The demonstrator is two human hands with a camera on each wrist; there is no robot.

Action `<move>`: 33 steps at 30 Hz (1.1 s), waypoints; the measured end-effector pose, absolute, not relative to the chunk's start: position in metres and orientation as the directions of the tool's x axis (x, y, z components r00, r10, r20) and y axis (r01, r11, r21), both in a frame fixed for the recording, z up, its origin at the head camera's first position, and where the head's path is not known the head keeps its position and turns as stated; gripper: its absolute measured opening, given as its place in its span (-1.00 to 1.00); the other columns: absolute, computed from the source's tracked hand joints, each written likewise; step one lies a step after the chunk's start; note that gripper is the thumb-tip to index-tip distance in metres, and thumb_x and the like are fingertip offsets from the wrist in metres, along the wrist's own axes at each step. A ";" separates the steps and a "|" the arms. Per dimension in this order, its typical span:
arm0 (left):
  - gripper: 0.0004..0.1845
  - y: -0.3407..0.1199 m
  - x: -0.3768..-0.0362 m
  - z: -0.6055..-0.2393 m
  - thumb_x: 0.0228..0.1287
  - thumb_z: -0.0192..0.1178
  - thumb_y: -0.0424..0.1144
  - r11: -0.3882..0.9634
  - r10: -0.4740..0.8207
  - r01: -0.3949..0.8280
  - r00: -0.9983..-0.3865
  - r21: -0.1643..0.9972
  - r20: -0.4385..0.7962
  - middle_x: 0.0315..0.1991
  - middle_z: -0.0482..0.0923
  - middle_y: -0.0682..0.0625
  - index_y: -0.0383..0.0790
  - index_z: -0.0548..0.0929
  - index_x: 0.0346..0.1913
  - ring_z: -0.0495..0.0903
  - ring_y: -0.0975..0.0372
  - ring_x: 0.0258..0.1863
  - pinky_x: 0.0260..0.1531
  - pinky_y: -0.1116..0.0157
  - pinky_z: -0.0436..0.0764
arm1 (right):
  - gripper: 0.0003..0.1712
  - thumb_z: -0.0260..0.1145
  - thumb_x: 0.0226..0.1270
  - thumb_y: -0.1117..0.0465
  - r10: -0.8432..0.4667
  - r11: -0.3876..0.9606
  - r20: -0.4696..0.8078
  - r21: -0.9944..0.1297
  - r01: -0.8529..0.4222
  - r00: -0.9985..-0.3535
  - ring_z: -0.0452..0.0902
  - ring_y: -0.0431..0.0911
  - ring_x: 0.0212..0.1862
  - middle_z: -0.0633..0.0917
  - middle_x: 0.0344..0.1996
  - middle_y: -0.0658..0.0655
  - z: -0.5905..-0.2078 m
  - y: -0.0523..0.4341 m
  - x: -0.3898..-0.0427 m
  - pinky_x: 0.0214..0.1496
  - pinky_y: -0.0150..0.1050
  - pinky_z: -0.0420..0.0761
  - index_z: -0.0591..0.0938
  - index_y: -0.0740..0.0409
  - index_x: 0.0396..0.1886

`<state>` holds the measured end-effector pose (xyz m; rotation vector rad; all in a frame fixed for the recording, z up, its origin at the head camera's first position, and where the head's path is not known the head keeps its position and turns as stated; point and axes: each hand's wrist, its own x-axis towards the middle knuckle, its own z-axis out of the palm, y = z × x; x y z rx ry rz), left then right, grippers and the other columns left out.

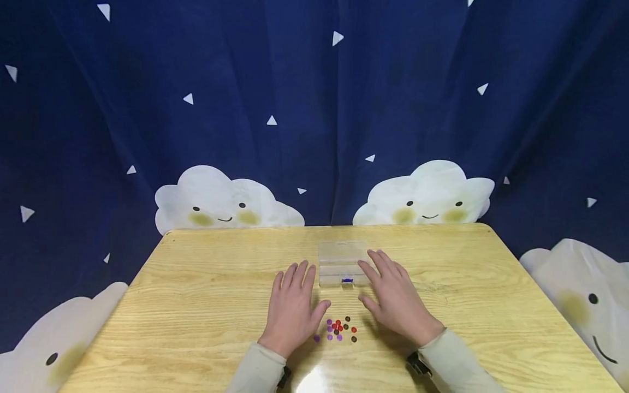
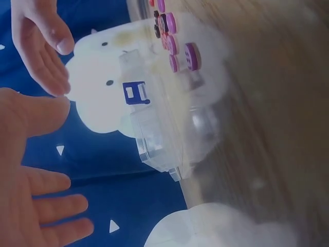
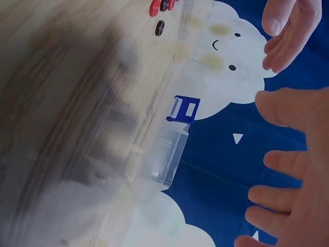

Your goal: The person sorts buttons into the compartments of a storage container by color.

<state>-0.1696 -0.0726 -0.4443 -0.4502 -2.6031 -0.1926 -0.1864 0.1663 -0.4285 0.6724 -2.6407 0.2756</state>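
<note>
A clear plastic box (image 1: 330,279) with a blue latch (image 1: 347,280) sits on the table, its transparent lid (image 1: 341,251) tipped back behind it. Close to the box's left side is my left hand (image 1: 292,311), fingers spread and pointing away from me, holding nothing. On the other side my right hand (image 1: 396,299) has its fingers extended, the fingertips overlapping the box's right edge in the head view. Between the two wrists, in front of the box, lie several small buttons: purple buttons (image 2: 191,56), red buttons (image 1: 354,329) and black buttons (image 3: 160,28).
The light wooden table (image 1: 211,289) has rounded far corners. Behind it hangs a dark blue curtain (image 1: 304,82) with white triangles and smiling clouds (image 1: 226,204). A dark strap (image 1: 417,363) circles the right wrist over a pale sleeve (image 1: 457,363).
</note>
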 end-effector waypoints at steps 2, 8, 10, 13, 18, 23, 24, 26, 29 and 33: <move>-0.27 -0.072 -0.170 -0.443 0.22 0.24 0.20 0.926 0.288 0.371 -0.823 0.077 0.490 0.33 0.48 -0.13 -0.20 0.48 0.32 0.50 -0.01 0.27 0.31 -0.10 0.41 | -0.24 0.48 0.14 -0.01 -0.418 0.855 0.448 -0.099 -0.509 -0.790 0.35 0.24 0.40 0.44 0.36 0.34 -0.427 0.168 -0.189 0.26 0.25 0.48 0.50 0.15 0.31; -0.44 -0.072 -0.171 -0.444 0.25 0.25 0.08 0.907 0.306 0.409 -0.802 0.098 0.514 0.23 0.56 -0.11 -0.20 0.58 0.20 0.57 0.02 0.17 0.23 -0.03 0.48 | -0.33 0.50 0.13 0.03 -0.429 0.836 0.470 -0.118 -0.537 -0.772 0.49 0.19 0.27 0.55 0.26 0.29 -0.427 0.173 -0.195 0.16 0.16 0.58 0.57 0.14 0.23; -0.45 -0.072 -0.172 -0.445 0.24 0.26 0.06 0.904 0.308 0.416 -0.797 0.102 0.520 0.21 0.58 -0.11 -0.20 0.59 0.18 0.58 0.02 0.16 0.22 -0.02 0.49 | -0.35 0.50 0.15 0.04 -0.431 0.831 0.464 -0.129 -0.541 -0.774 0.50 0.18 0.26 0.56 0.24 0.28 -0.427 0.174 -0.197 0.18 0.15 0.58 0.57 0.15 0.23; -0.46 -0.071 -0.174 -0.447 0.24 0.27 0.06 0.898 0.311 0.424 -0.798 0.114 0.517 0.17 0.61 -0.10 -0.21 0.60 0.17 0.59 0.02 0.14 0.22 -0.02 0.50 | -0.36 0.48 0.17 0.05 -0.433 0.824 0.447 -0.157 -0.545 -0.783 0.51 0.17 0.25 0.58 0.23 0.28 -0.427 0.177 -0.199 0.22 0.13 0.56 0.57 0.16 0.23; -0.48 -0.068 -0.176 -0.447 0.24 0.26 0.04 0.886 0.325 0.444 -0.799 0.133 0.505 0.12 0.63 -0.08 -0.19 0.61 0.16 0.60 0.03 0.12 0.21 0.00 0.51 | -0.35 0.46 0.20 0.06 -0.425 0.815 0.409 -0.216 -0.538 -0.808 0.49 0.17 0.27 0.57 0.24 0.29 -0.427 0.180 -0.201 0.29 0.12 0.53 0.55 0.20 0.25; -0.52 -0.063 -0.178 -0.443 0.25 0.26 0.02 0.869 0.340 0.473 -0.784 0.145 0.520 0.11 0.65 -0.07 -0.19 0.62 0.14 0.59 0.05 0.12 0.22 0.01 0.50 | -0.33 0.45 0.20 0.07 -0.406 0.823 0.390 -0.237 -0.516 -0.826 0.48 0.20 0.28 0.56 0.25 0.30 -0.427 0.187 -0.204 0.32 0.13 0.49 0.52 0.22 0.28; -0.51 -0.062 -0.178 -0.442 0.25 0.26 0.01 0.865 0.341 0.478 -0.782 0.150 0.522 0.11 0.65 -0.07 -0.19 0.62 0.14 0.59 0.05 0.12 0.22 0.01 0.50 | -0.33 0.45 0.21 0.07 -0.403 0.825 0.386 -0.240 -0.512 -0.830 0.47 0.20 0.29 0.56 0.25 0.31 -0.427 0.189 -0.205 0.33 0.13 0.49 0.52 0.22 0.28; -0.52 -0.060 -0.179 -0.441 0.24 0.26 0.01 0.860 0.345 0.486 -0.781 0.159 0.521 0.11 0.65 -0.07 -0.19 0.63 0.14 0.60 0.04 0.12 0.22 0.01 0.51 | -0.33 0.44 0.22 0.07 -0.398 0.828 0.377 -0.244 -0.505 -0.836 0.46 0.21 0.29 0.55 0.25 0.31 -0.428 0.192 -0.207 0.34 0.14 0.47 0.51 0.22 0.29; -0.52 -0.057 -0.181 -0.441 0.25 0.26 0.02 0.851 0.353 0.494 -0.787 0.175 0.506 0.11 0.65 -0.07 -0.18 0.63 0.15 0.60 0.04 0.13 0.21 0.01 0.52 | -0.33 0.43 0.23 0.07 -0.394 0.829 0.366 -0.254 -0.498 -0.843 0.46 0.22 0.29 0.55 0.25 0.32 -0.429 0.195 -0.209 0.34 0.15 0.47 0.51 0.22 0.29; -0.54 -0.052 -0.181 -0.442 0.25 0.27 0.00 0.848 0.357 0.496 -0.795 0.186 0.490 0.10 0.66 -0.05 -0.16 0.63 0.14 0.59 0.06 0.13 0.21 0.02 0.52 | -0.35 0.41 0.26 0.06 -0.388 0.820 0.353 -0.290 -0.494 -0.851 0.45 0.23 0.29 0.55 0.26 0.31 -0.432 0.200 -0.210 0.34 0.16 0.47 0.50 0.22 0.30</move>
